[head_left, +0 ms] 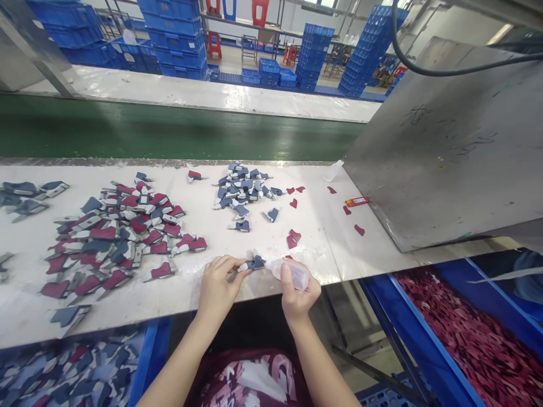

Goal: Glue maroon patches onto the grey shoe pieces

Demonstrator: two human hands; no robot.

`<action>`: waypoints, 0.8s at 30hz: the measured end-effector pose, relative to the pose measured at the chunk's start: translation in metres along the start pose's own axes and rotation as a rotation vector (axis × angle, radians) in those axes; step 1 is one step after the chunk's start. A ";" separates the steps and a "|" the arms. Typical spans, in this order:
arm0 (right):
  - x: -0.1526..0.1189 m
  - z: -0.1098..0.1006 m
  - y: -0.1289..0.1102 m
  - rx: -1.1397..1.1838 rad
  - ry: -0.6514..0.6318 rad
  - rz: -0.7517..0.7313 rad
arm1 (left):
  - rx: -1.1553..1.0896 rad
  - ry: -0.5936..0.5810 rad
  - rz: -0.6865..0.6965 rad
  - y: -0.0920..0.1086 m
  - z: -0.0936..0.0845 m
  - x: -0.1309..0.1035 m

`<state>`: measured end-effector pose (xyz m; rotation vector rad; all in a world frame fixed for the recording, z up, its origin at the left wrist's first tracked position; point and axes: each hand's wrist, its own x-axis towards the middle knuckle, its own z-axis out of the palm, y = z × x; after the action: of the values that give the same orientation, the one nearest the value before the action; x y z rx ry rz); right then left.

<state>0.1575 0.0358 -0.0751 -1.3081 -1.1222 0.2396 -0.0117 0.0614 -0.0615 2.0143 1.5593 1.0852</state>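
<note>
Near the front edge of the white table (314,243), my left hand (223,277) pinches a small blue-and-grey moulded part (255,262) between its fingertips. My right hand (299,291) is wrapped around a translucent squeeze bottle (297,275) with clear liquid in it. The bottle lies tilted on its side, its tip at the right end of the part; whether they touch I cannot tell. Beyond my hands is a pile of blue-and-white parts (244,186). Several loose dark red pieces (292,238) lie past the bottle.
A large heap of red-and-blue parts (114,232) spreads at left. A green conveyor belt (182,133) runs behind the table. At right stand a metal box (458,147), a red-yellow cutter (357,202) and a blue bin (428,328) of red pieces. Another bin (146,362) sits lower left.
</note>
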 end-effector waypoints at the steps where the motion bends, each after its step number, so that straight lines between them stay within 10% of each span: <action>1: 0.000 0.000 0.000 -0.005 0.007 0.002 | -0.001 0.000 0.001 0.000 0.000 0.000; 24: -0.002 -0.002 0.002 0.122 0.107 0.084 | 0.015 -0.004 -0.019 0.000 0.000 -0.002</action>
<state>0.1590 0.0333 -0.0779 -1.2465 -0.9492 0.2923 -0.0112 0.0596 -0.0621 2.0057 1.5857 1.0655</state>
